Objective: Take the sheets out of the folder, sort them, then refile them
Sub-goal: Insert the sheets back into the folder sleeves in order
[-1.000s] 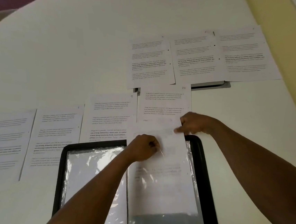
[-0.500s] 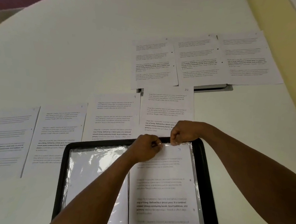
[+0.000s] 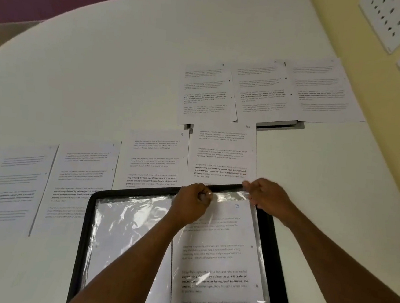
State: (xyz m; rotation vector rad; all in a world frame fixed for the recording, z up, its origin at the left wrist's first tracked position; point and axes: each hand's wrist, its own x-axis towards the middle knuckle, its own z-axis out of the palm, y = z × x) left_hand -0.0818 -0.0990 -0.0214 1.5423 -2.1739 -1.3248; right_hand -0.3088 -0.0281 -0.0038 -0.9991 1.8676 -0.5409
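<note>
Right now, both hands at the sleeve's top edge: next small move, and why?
Probably let go of the sleeve mouth and reach for another loose sheet. The sheet marked 3 looks fully seated in the right sleeve, while the left hand pinches the plastic and the right hand rests at its corner.

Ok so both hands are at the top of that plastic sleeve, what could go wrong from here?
The left hand pinches the clear sleeve at its top edge, so the thin plastic might crease or tear. The folder overlaps sheet 10 and sheet 9; shifting it could drag them out of order.
</note>
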